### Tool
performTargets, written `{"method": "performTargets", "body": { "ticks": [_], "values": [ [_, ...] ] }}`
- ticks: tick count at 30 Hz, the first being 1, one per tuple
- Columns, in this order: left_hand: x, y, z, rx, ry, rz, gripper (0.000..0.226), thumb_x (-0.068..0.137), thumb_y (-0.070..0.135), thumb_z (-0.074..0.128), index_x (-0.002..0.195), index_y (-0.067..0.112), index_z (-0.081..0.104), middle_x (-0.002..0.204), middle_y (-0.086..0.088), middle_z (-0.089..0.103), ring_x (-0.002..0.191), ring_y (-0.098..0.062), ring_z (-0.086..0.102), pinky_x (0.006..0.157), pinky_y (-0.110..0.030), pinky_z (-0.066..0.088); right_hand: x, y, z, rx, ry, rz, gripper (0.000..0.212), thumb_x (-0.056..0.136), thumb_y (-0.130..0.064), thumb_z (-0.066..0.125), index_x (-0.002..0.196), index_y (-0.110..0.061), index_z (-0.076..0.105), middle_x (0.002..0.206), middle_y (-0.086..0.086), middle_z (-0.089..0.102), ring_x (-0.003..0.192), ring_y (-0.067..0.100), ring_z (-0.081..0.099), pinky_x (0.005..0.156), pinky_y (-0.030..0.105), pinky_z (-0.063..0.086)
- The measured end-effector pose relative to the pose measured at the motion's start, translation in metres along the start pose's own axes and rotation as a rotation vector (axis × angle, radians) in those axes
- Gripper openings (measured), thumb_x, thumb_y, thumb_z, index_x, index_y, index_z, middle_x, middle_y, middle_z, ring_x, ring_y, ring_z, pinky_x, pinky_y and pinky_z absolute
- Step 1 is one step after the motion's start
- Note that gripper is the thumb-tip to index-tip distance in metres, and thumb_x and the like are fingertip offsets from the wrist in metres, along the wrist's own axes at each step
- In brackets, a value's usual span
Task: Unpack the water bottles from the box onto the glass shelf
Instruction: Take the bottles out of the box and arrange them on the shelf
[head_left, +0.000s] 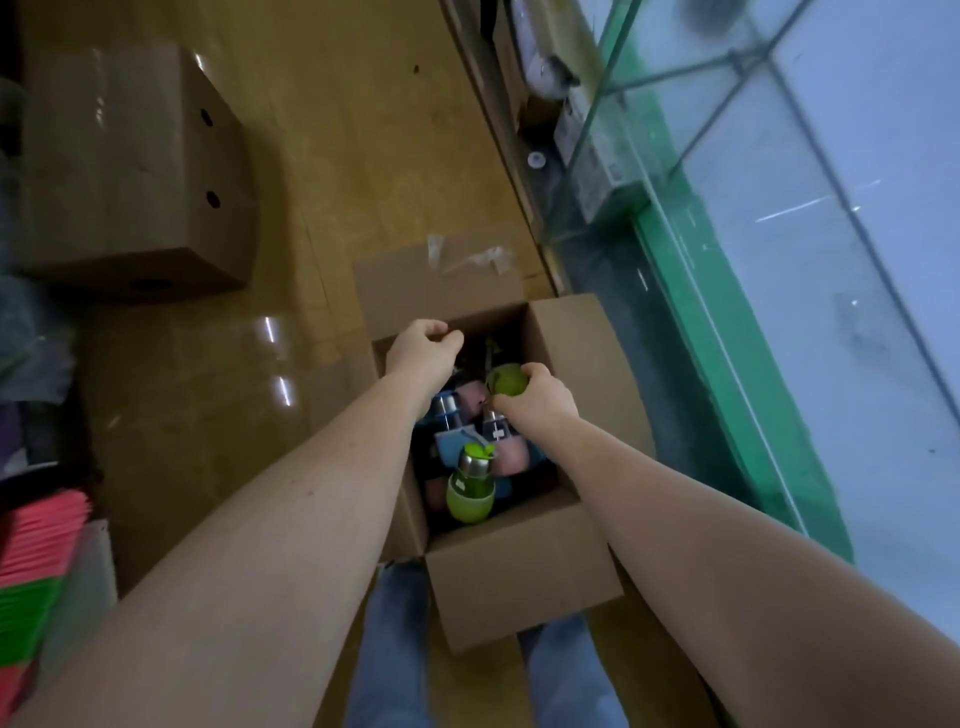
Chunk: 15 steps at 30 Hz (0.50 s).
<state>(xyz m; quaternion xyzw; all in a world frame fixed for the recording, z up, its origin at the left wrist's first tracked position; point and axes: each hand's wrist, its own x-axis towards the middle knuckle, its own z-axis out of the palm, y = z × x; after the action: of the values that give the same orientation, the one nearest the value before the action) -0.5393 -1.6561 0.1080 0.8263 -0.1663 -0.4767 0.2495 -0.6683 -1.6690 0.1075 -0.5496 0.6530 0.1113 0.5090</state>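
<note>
Nearest: blue jeans legs (395, 649) at the bottom edge, standing just behind the open cardboard box (524, 582) on the glossy brown floor (332, 171).

Inside the box, close to the near wall: a green water bottle (470, 491) with steel neck and green cap, lying tilted, nobody touching it. Beside and behind it: pink and blue bottles (470, 397), packed tightly, partly hidden by the arms.

Further in: right hand (537, 397) with fingers curled around a second green bottle (506, 382), gripping its rounded end, not yet lifted out of the box. Left hand (423, 351) over the far left part of the box, fingers curled; holding something or only closed, cannot tell.

To the right, well apart from the box: the glass shelf (831, 218) with green edge. No bottle visible on this part of it.

Far left: a closed cardboard carton (135, 171); a pink and green stack (36, 571) at the left edge.

Possible problems: smooth round bottle slipping from a one-hand grip during the lift; a neighbour bottle catching and being pulled out too, because of tight packing; hitting the glass edge hard when placing, with risk of a crack.
</note>
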Motion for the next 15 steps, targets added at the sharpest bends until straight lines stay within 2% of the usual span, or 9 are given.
{"method": "performTargets", "body": {
  "ticks": [3, 5, 7, 15],
  "values": [
    [0.021, -0.035, 0.023, 0.049, -0.047, -0.041, 0.031, 0.093, 0.026, 0.054, 0.123, 0.019, 0.055, 0.111, -0.002, 0.055, 0.083, -0.014, 0.051, 0.072, -0.024, 0.039, 0.028, 0.034, 0.024, -0.038, -0.059, 0.088, 0.064, 0.087, -0.022, 0.062, 0.142, -0.011, 0.032, 0.138, 0.013, 0.044, 0.121, 0.028, 0.049, 0.094, 0.031, 0.043],
    [0.035, -0.065, 0.041, 0.077, -0.084, -0.071, 0.033, 0.092, 0.024, 0.056, 0.124, 0.016, 0.055, 0.11, -0.003, 0.056, 0.089, -0.017, 0.055, 0.077, -0.025, 0.044, 0.046, 0.058, 0.046, -0.05, -0.114, 0.146, 0.064, 0.087, -0.019, 0.062, 0.143, -0.011, 0.031, 0.14, 0.013, 0.043, 0.121, 0.028, 0.049, 0.091, 0.03, 0.043],
    [0.047, -0.095, 0.06, 0.108, -0.121, -0.118, 0.035, 0.091, 0.023, 0.058, 0.125, 0.015, 0.054, 0.119, -0.007, 0.058, 0.104, -0.022, 0.056, 0.088, -0.029, 0.043, 0.063, 0.08, 0.069, -0.071, -0.16, 0.184, 0.062, 0.09, -0.022, 0.059, 0.144, -0.011, 0.031, 0.142, 0.012, 0.04, 0.126, 0.029, 0.045, 0.096, 0.031, 0.04],
    [0.101, -0.176, 0.118, 0.168, -0.195, -0.223, 0.039, 0.089, 0.027, 0.061, 0.126, 0.019, 0.052, 0.127, -0.007, 0.054, 0.111, -0.023, 0.056, 0.086, -0.027, 0.043, 0.13, 0.139, 0.14, -0.038, -0.23, 0.255, 0.068, 0.087, -0.014, 0.064, 0.145, -0.011, 0.028, 0.142, 0.015, 0.041, 0.128, 0.029, 0.045, 0.106, 0.036, 0.039]
  ]
}}
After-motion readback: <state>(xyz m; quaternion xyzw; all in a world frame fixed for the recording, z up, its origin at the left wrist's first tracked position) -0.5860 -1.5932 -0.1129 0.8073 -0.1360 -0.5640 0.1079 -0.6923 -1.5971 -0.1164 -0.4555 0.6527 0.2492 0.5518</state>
